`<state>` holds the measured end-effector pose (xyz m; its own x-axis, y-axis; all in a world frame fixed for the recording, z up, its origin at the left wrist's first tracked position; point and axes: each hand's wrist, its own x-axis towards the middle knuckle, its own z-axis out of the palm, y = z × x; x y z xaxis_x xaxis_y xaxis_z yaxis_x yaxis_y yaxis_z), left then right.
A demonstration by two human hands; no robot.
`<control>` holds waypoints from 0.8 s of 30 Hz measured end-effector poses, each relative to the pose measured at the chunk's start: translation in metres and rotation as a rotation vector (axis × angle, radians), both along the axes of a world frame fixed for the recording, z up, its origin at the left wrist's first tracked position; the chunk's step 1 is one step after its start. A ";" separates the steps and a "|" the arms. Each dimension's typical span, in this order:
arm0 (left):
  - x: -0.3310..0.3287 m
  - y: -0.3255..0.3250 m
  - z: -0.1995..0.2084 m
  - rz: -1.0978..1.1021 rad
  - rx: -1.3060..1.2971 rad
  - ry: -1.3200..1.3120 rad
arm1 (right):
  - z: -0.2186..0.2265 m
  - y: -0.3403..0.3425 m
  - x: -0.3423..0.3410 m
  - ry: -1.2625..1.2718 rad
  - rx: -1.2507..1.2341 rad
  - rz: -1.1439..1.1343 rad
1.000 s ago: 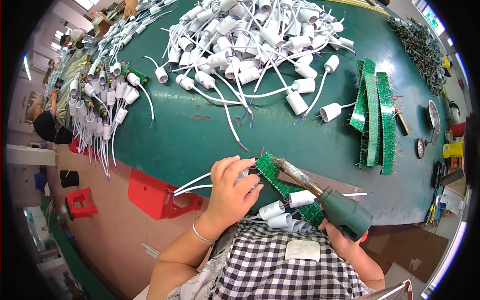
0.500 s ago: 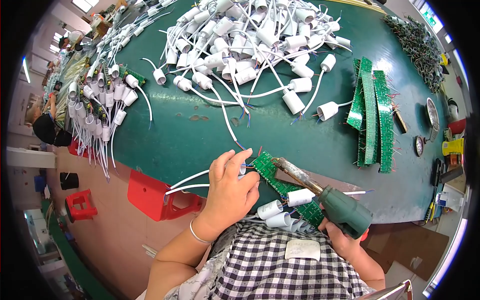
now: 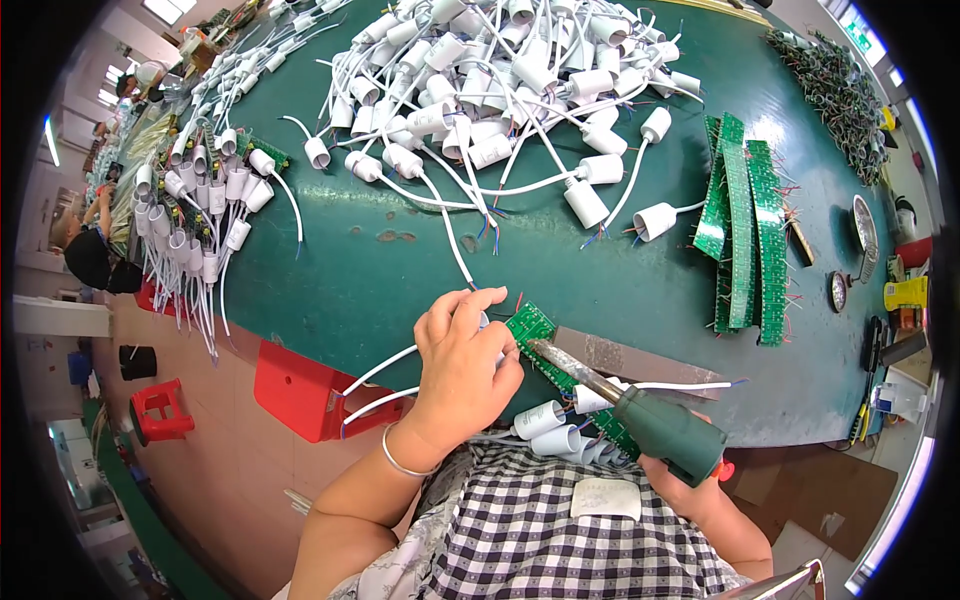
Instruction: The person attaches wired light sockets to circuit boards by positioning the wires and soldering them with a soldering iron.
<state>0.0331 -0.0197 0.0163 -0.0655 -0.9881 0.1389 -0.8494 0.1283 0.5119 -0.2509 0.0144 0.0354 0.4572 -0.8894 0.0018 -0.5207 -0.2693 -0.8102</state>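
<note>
My left hand (image 3: 462,355) is closed around a white lamp holder (image 3: 484,321) at the far end of a green circuit board strip (image 3: 530,322). The fingers hide most of that holder. In my right hand (image 3: 678,482) is a green-bodied soldering gun (image 3: 668,432), its long metal tip resting on or just above the strip near my left fingers. Several white lamp holders (image 3: 540,419) hang along the strip's near part, against a checked apron. White cables (image 3: 375,371) stick out to the left beneath my left wrist.
A big heap of white lamp holders with cables (image 3: 490,90) covers the far table. Green board strips (image 3: 765,240) lie stacked to the right, near a small round tin (image 3: 838,292). A flat metal bar (image 3: 640,362) lies beside the work. A red stool (image 3: 300,390) stands left of the table.
The soldering gun has shifted left and down, its tip now lower on the strip. My left hand has turned slightly, its index finger reaching over the lamp holder, which is more covered.
</note>
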 end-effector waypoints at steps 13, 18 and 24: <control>-0.001 -0.002 0.000 0.002 -0.039 -0.017 | 0.000 -0.003 0.004 0.112 -0.096 0.117; -0.001 -0.003 0.000 0.000 -0.050 -0.013 | 0.000 0.001 0.002 0.143 -0.100 0.100; -0.001 -0.003 0.000 0.004 -0.043 -0.011 | -0.002 0.000 -0.001 0.121 -0.104 0.092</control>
